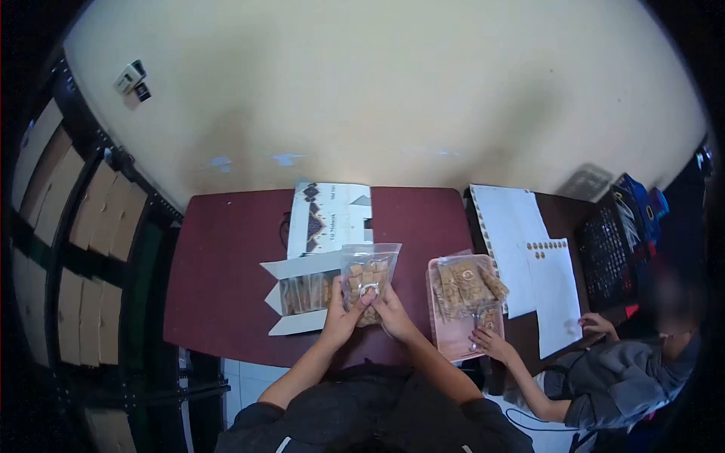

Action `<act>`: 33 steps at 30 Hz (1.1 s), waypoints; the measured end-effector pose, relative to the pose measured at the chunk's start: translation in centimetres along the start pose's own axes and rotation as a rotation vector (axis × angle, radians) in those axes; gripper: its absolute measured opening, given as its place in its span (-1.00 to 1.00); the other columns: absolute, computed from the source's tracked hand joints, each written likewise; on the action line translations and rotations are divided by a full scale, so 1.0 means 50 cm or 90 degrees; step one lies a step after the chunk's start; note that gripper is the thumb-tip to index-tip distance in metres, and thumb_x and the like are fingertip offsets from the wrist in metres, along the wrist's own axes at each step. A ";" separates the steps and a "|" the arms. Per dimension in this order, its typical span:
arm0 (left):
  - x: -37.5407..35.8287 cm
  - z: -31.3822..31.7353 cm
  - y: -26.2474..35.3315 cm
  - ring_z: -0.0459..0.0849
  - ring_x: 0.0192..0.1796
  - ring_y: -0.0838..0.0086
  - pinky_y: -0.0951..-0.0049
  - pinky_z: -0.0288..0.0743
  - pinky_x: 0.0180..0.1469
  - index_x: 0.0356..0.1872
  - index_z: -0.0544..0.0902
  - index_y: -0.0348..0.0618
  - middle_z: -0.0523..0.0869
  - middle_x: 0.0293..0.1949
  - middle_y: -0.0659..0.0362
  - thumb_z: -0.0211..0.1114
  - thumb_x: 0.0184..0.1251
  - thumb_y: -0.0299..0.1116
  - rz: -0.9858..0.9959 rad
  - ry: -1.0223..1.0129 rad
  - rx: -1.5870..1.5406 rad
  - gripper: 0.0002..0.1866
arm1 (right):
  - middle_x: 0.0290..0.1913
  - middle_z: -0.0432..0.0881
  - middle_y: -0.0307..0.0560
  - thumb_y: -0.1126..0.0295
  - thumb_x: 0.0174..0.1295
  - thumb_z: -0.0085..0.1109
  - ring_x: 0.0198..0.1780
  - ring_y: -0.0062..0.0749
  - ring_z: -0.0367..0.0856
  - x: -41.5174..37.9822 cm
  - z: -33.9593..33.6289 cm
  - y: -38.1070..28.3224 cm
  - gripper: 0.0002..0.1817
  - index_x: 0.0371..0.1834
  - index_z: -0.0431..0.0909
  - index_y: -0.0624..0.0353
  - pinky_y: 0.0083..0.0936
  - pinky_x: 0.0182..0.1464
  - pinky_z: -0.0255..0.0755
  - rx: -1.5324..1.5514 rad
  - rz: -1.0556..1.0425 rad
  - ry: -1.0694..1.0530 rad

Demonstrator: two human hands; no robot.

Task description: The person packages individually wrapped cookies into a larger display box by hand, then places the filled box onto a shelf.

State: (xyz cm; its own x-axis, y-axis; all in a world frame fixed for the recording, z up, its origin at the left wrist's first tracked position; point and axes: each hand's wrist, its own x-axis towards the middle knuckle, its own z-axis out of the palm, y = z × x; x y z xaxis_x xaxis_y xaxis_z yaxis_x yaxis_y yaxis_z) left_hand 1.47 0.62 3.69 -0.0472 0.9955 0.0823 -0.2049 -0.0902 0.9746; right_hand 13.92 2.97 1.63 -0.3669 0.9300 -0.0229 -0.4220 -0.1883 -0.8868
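Observation:
Between both hands I hold a clear zip bag [368,266] of brown square snack pieces, upright, with a round sticker on its front. My left hand [341,317] grips its lower left side, and my right hand [391,311] its lower right, thumbs in front near the sticker. Just left of the bag stands an open white box [306,325] with its flaps spread. Several snack bags [298,293] stand in a row inside it. The box's printed lid [328,219] lies folded back behind it, with dark ornaments and lettering.
A pink tray [453,347] with several snack bags [461,283] stands at right. A co-worker's hand [495,346] touches a small bag there; the other is by sticker sheets [555,294]. A black crate [604,257] stands far right. Shelves with cardboard boxes [91,204] line the left.

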 end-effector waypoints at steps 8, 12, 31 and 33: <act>-0.030 -0.137 0.014 0.46 0.08 0.49 0.48 0.33 0.14 0.16 0.35 -0.27 0.51 0.01 0.11 0.09 0.46 -0.33 0.041 0.178 -0.138 -0.65 | 0.20 0.42 -0.04 0.17 0.49 -0.21 0.18 -0.41 0.44 0.071 0.134 0.072 -0.53 0.32 0.19 0.25 -0.45 0.20 0.35 0.048 0.114 -0.053; -0.024 -0.189 -0.003 0.49 0.04 0.47 0.45 0.36 0.11 0.11 0.37 -0.30 0.55 -0.04 0.08 0.05 0.48 -0.31 0.102 0.172 0.072 -0.68 | 0.13 0.49 -0.06 0.16 0.48 -0.17 0.10 -0.44 0.51 0.080 0.168 0.077 -0.55 0.24 0.29 0.26 -0.48 0.12 0.41 -0.064 0.076 -0.069; -0.021 -0.200 0.044 0.44 0.16 0.38 0.39 0.34 0.19 0.33 0.10 -0.28 0.44 0.12 -0.01 0.29 0.24 -0.46 0.019 -0.154 0.094 -0.30 | 0.05 0.57 -0.10 0.24 0.38 0.06 0.04 -0.48 0.53 0.015 0.169 -0.004 -0.56 0.19 0.36 0.32 -0.49 0.11 0.40 -0.156 0.056 0.040; -0.034 -0.201 0.020 0.44 0.17 0.37 0.39 0.34 0.20 0.33 0.10 -0.28 0.44 0.13 0.00 0.32 0.21 -0.47 -0.030 -0.153 0.003 -0.27 | 0.05 0.56 -0.09 0.28 0.36 0.09 0.04 -0.47 0.54 0.001 0.165 0.004 -0.56 0.19 0.36 0.32 -0.49 0.10 0.40 -0.289 0.011 0.020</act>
State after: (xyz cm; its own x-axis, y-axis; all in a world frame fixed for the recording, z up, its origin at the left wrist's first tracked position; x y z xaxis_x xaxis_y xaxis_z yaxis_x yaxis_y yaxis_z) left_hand -8.47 -1.44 2.46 0.1960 0.9771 0.0831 -0.1964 -0.0439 0.9795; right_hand 7.00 0.38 5.27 -0.3421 0.9385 -0.0474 -0.0068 -0.0529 -0.9986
